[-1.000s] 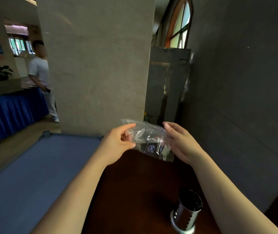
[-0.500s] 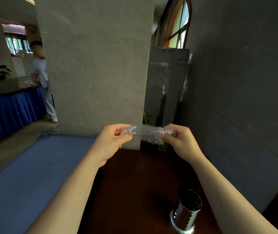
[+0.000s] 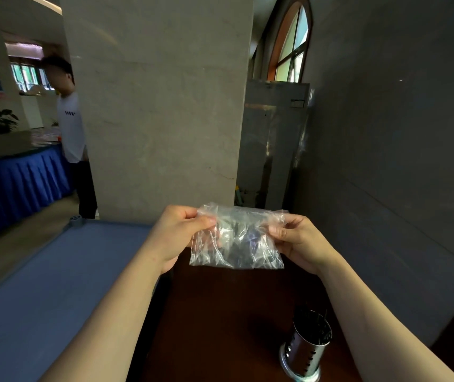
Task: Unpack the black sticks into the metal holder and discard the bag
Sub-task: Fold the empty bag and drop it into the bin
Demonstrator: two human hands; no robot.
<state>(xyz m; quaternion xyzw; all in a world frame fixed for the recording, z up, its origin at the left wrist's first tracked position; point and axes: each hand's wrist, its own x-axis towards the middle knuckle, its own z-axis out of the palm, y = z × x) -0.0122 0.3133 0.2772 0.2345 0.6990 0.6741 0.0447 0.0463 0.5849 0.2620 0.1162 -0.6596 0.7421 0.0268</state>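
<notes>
A crumpled clear plastic bag (image 3: 236,239) hangs in the air over the dark wooden table (image 3: 220,321). My left hand (image 3: 177,232) pinches its upper left corner and my right hand (image 3: 296,239) pinches its upper right corner, so the bag is spread flat between them. Something dark with a blue mark shows through the plastic; I cannot tell what it is. The perforated metal holder (image 3: 307,346) stands upright on the table at the lower right, with thin black sticks (image 3: 318,325) poking out of its top.
A blue table (image 3: 41,293) adjoins the wooden one on the left. A stone pillar (image 3: 157,106) rises straight ahead and a dark wall (image 3: 399,161) runs along the right. A person in a white shirt (image 3: 71,128) stands at the far left by a blue-skirted counter (image 3: 13,186).
The bag was bunched into a narrow roll between my hands half a second ago; now it is unfolded and hangs spread out. The person at the far left has stepped closer to the pillar.
</notes>
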